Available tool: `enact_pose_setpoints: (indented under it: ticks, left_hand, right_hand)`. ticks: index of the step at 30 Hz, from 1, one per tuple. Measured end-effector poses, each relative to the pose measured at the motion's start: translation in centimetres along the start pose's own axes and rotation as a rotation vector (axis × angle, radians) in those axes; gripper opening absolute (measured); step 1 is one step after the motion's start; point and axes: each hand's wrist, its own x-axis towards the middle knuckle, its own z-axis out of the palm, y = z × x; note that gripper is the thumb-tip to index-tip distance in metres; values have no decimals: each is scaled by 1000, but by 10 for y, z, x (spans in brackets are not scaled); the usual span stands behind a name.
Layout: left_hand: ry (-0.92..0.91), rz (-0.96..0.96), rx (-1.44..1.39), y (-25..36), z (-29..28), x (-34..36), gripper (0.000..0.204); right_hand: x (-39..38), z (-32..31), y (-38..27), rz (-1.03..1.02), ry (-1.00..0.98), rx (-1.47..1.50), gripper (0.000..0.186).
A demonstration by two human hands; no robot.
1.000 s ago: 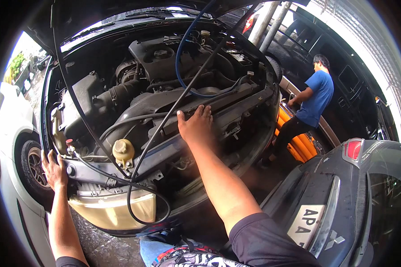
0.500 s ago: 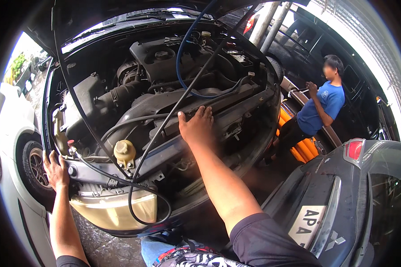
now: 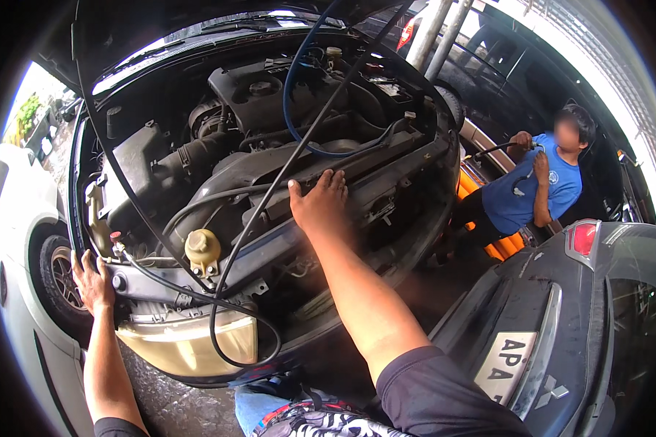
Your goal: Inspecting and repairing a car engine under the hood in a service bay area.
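Observation:
My left hand [image 3: 93, 288] rests with spread fingers at the left front corner of an open engine bay, just above the cloudy yellow headlight [image 3: 186, 335]. My right hand [image 3: 318, 200] lies open on the black plastic panel [image 3: 364, 164] along the front of the bay, beside a slanting black cable [image 3: 275, 193]. A yellowish reservoir [image 3: 202, 253] sits between my hands. A blue hose [image 3: 288, 102] hangs over the engine cover [image 3: 237, 84]. A looped black cable [image 3: 233, 357] droops over the headlight.
A co-worker [image 3: 532, 197] in a blue shirt holds a hose with a fitting at the right, near orange objects [image 3: 506, 247] and a dark vehicle. A dark car's rear [image 3: 525, 291] fills the lower right. A white car [image 3: 18, 233] stands at the left. Poles [image 3: 434, 44] rise behind.
The co-worker has turned toward me and shifted right, with both hands raised to the hose. My hands stay in place; the view has shifted very slightly.

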Motion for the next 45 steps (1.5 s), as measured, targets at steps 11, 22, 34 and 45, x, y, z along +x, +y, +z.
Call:
enact_pose_setpoints:
  ticks: [11,22,34,45]
  left_hand:
    - [28,12,-15,-4,6,2,44]
    - [-2,-40,-39,8,-16,-4,41]
    - [-29,-104,-50,9,-14,-5,49]
    - [-57,-140,-106,6,-11,-2,51]
  right_hand:
    - [2,1,-1,-1,20,-13,88]
    - [-1,6,-4,-19,67,-10,88]
    - [0,8,1,-31,37,-59,88]
    - [4,11,1,9,7,-121,80]
